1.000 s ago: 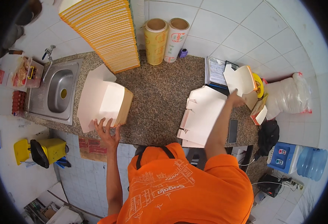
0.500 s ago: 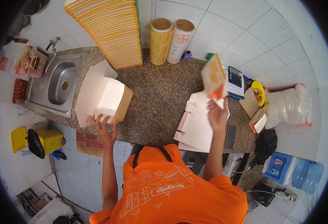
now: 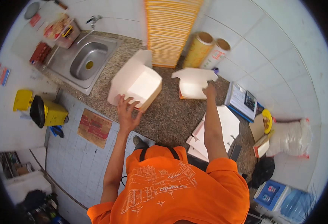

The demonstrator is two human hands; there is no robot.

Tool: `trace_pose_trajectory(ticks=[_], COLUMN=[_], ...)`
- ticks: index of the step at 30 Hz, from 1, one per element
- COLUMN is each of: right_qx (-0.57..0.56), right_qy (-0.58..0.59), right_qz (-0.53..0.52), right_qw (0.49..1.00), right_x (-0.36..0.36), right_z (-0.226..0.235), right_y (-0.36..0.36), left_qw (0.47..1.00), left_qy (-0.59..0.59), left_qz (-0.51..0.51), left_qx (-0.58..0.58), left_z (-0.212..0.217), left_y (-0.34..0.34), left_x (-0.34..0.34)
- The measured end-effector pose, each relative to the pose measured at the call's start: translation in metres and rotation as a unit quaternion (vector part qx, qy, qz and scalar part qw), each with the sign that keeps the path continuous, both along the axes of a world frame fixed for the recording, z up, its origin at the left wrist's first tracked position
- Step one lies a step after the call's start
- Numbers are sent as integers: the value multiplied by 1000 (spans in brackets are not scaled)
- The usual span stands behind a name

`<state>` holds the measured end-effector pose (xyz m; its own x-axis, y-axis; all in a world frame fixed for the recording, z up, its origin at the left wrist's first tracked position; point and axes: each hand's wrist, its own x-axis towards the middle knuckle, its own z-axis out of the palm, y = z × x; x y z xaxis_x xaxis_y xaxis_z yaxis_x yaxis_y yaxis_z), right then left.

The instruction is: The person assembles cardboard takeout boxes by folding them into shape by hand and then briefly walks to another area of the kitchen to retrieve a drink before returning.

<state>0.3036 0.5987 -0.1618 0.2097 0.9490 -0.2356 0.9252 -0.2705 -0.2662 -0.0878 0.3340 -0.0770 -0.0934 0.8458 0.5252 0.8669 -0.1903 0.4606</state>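
A nested stack of open cardboard food boxes (image 3: 146,87), white inside with tan layered edges, lies on the speckled stone counter (image 3: 164,115). My left hand (image 3: 128,114) rests against its near edge, fingers spread and touching the rim. Farther right, a single open food box (image 3: 193,87), white inside with orange at its near edge, sits on the counter with its lid flap away from me. My right hand (image 3: 210,90) is closed on that box's right side; the fingertips are partly hidden. Flat white box blanks (image 3: 221,125) lie under my right forearm.
A tall stack of yellow-edged cartons (image 3: 169,33) and two upright rolls, one yellow (image 3: 198,50) and one white (image 3: 217,54), stand by the wall. The steel sink (image 3: 87,61) is at left. A calculator (image 3: 250,100), clipboard, phone (image 3: 236,153) and yellow dish (image 3: 267,120) lie at right.
My right hand has moved away from me and left, from above the blanks to the counter. The box it held tilted up now sits with its white inside showing. The whole view has turned.
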Motion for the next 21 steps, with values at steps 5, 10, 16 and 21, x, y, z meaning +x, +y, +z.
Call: trace_pose_trajectory(ticks=[5, 10, 16, 21], right_qx=[28, 101, 51, 106], right_qy=[149, 350, 156, -43], right_qz=[74, 333, 484, 369], right_qw=[986, 870, 860, 922], right_x=[55, -78, -245, -256], right_z=[-67, 74, 170, 158], right_y=[15, 13, -31, -28], left_qw=[998, 999, 998, 995], left_qy=[-6, -36, -33, -51], left_qz=[-51, -40, -8, 34], left_qx=[-26, 1, 59, 72], left_z=[19, 20, 12, 17], left_y=[-9, -12, -5, -9], left_x=[-4, -14, -8, 3])
